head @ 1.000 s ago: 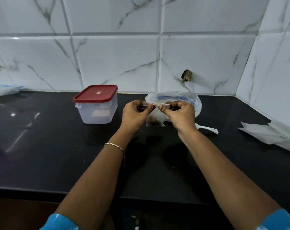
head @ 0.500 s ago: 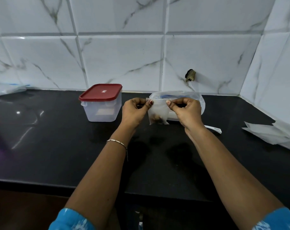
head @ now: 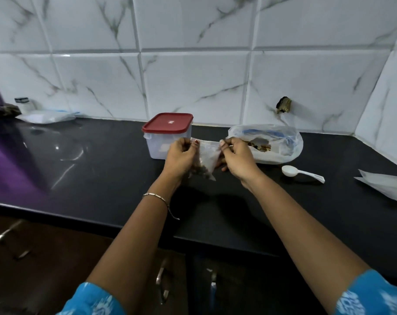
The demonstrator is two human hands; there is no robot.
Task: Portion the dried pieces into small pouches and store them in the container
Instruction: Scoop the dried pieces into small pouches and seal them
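Above the middle of the black surface [head: 102,178], both hands hold a small clear pouch [head: 207,156] by its top edge. The left hand [head: 180,159] pinches the left corner and the right hand [head: 237,159] pinches the right corner, so the rim is stretched between them. Dark dried pieces [head: 198,170] sit in the pouch's bottom. The container [head: 168,136] with its red lid [head: 168,123] on stands just behind the left hand, near the surface's back edge. A large plastic bag [head: 281,142] of more pieces lies behind the right hand, a white scoop [head: 300,172] in front of it. Loose pouches [head: 383,184] lie at the right edge.
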